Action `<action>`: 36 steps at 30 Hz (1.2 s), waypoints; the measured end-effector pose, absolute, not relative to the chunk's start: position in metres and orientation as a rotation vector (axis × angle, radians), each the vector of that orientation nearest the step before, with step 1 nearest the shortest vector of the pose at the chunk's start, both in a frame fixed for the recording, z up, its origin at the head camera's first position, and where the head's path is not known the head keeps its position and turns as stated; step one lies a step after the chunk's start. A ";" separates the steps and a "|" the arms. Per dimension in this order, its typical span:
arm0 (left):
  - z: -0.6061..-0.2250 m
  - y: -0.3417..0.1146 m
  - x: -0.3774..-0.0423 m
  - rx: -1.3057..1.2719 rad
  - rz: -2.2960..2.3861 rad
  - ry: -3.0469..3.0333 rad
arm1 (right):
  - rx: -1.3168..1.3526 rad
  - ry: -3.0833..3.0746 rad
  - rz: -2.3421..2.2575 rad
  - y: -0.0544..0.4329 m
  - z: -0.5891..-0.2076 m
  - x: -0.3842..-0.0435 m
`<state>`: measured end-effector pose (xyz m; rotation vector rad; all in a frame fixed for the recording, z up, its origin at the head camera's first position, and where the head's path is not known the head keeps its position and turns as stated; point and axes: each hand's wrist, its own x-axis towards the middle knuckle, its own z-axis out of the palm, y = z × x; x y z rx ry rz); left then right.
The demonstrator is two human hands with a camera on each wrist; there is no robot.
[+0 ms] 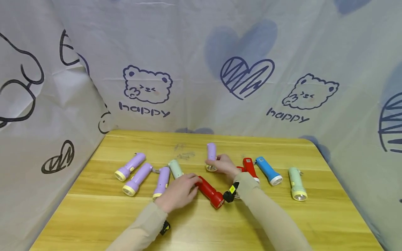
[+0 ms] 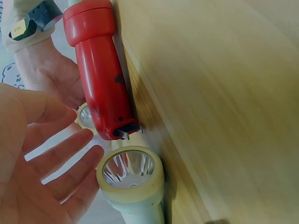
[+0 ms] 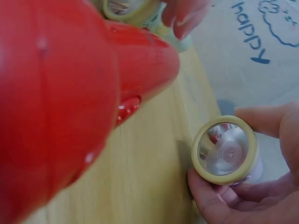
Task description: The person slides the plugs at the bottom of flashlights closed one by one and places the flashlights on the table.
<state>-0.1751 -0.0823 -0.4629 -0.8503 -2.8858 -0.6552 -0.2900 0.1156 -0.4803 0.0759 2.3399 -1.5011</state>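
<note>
My right hand [image 1: 226, 165] pinches a purple flashlight [image 1: 211, 151] by its yellow-rimmed head, near the back of the table. In the right wrist view, thumb and fingers lie on either side of its lens ring [image 3: 225, 175]. My left hand [image 1: 180, 191] is at the tail end of a red flashlight [image 1: 208, 190], its fingers loosely bent and apart with nothing between them in the left wrist view. Close by that hand lies a pale green flashlight [image 2: 133, 186], its head partly hidden by the hand in the head view. A purple flashlight [image 1: 162, 180] lies left of it.
Two more purple flashlights [image 1: 138, 179] lie at the left. On the right are a red flashlight [image 1: 249, 167], a blue one [image 1: 267, 169] and a pale green one [image 1: 296, 181]. Others are partly hidden behind my right forearm. Patterned white cloth [image 1: 194, 97] surrounds the wooden table [image 1: 94, 209].
</note>
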 end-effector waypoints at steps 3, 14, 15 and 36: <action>-0.463 -0.084 -0.174 -0.852 -0.643 -2.888 | 0.033 2.390 -1.416 0.109 -0.477 -0.291; -0.465 -0.091 -0.172 -0.803 -0.641 -2.877 | -0.065 2.449 -1.291 0.090 -0.472 -0.293; -0.465 -0.092 -0.172 -0.798 -0.641 -2.872 | -0.070 2.452 -1.287 0.088 -0.471 -0.293; -0.458 -0.108 -0.174 -0.690 -0.681 -2.899 | -0.051 2.406 -1.325 0.044 -0.466 -0.304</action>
